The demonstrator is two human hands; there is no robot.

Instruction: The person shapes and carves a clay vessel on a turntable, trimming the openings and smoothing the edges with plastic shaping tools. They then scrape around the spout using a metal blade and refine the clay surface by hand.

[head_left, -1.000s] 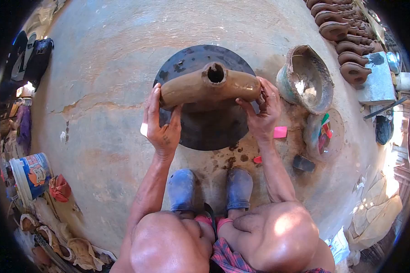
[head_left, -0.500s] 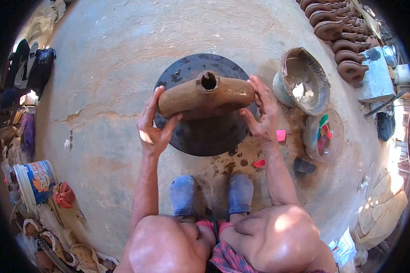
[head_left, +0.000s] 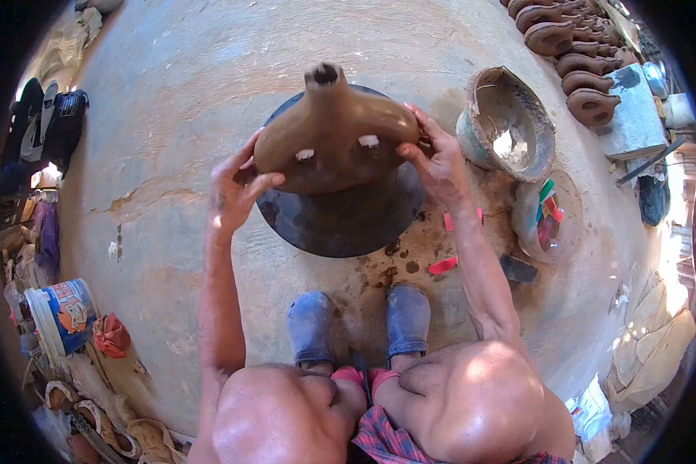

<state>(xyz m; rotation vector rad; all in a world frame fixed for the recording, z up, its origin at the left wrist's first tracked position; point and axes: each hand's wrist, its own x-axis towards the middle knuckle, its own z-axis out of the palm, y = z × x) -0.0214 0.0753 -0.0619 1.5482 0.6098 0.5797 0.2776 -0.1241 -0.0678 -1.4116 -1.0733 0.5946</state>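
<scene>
Between my two hands is a brown clay vessel with a wide rounded body, a short open neck at its top and two pale slots in its near face. My left hand grips its left end, thumb on the near face and fingers behind. At the right end, my right hand holds it the same way, thumb in front. The vessel is tilted with its neck pointing away from me. It overlaps a dark round wheel plate, whose near part shows below it.
Right of the wheel stand a crusted bucket and a shallow bowl with coloured tools. Pink and red pieces and a dark block lie on the floor. Similar clay pieces line the back right. A blue-and-white bucket is at left.
Both hands have moved the vessel away from me and slightly left, tipping it so its near face with the two slots now shows. The view has shifted a little.
</scene>
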